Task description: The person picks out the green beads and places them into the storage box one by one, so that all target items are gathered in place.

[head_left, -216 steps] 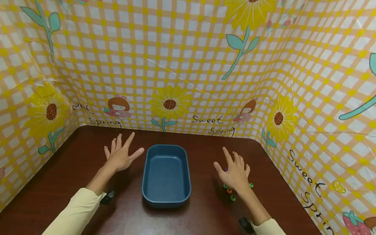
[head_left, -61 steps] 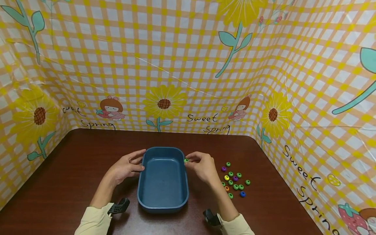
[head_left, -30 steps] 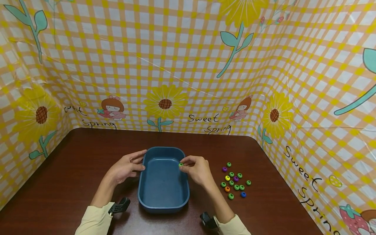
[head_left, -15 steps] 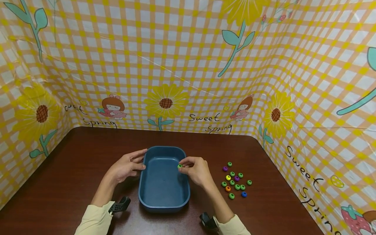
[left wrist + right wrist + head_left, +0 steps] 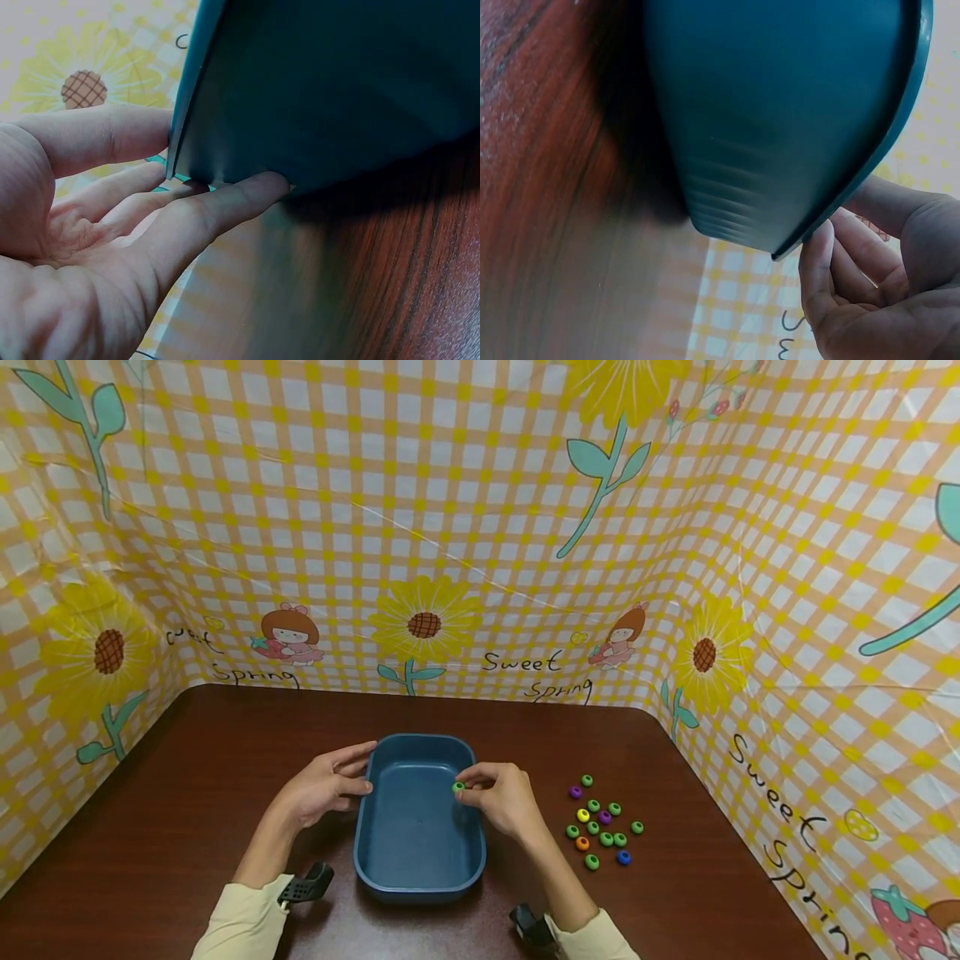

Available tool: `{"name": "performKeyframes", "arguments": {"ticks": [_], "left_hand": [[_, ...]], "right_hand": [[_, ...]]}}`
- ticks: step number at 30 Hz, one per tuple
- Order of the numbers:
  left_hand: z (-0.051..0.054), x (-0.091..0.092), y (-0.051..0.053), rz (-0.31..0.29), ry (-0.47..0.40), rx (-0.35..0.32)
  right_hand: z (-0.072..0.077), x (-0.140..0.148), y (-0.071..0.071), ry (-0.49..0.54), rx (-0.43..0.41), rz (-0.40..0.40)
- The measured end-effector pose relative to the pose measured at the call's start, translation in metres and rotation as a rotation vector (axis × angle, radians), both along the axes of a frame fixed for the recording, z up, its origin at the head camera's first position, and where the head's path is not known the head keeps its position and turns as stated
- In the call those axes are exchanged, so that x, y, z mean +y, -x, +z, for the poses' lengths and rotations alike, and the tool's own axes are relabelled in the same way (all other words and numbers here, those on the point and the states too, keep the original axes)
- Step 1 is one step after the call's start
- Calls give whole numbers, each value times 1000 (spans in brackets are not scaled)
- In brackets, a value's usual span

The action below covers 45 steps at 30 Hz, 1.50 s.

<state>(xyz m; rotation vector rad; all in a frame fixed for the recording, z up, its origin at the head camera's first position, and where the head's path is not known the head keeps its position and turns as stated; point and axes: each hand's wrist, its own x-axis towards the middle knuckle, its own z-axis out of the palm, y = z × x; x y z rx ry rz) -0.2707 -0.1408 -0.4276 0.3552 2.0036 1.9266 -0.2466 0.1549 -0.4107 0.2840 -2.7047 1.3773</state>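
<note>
My right hand (image 5: 504, 797) pinches a green bead (image 5: 458, 787) between thumb and fingertips, just inside the right rim of the blue rectangular bin (image 5: 420, 887). In the right wrist view the bin's wall hides the bead, and the hand (image 5: 877, 277) is beside the rim. My left hand (image 5: 318, 789) touches the bin's left side with its fingers extended. The left wrist view shows that hand's fingers (image 5: 225, 206) lying against the outer wall (image 5: 315, 97). No bead lies on the bin's floor.
Several loose beads lie on the dark wooden table to the right, among them a yellow bead (image 5: 582, 816), an orange bead (image 5: 582, 843) and a blue bead (image 5: 623, 857). A checked flower-print cloth (image 5: 450, 527) walls the table's back and sides.
Both hands were spread wide apart earlier; the left came to the bin's side. The right brought a green bead leftward over the bin's rim, hardly moving in the last half second.
</note>
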Motion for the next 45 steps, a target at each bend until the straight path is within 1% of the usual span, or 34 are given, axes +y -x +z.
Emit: {"name": "performKeyframes", "arguments": {"ticks": [22, 34, 45], "left_hand": [[0, 1, 1, 6, 0, -4], [1, 1, -1, 10, 11, -3], [1, 1, -1, 10, 12, -7]], "right_hand": [[0, 0, 1, 10, -10, 5], [-2, -1, 1, 6, 10, 14], [-2, 0, 0, 12, 5, 27]]}}
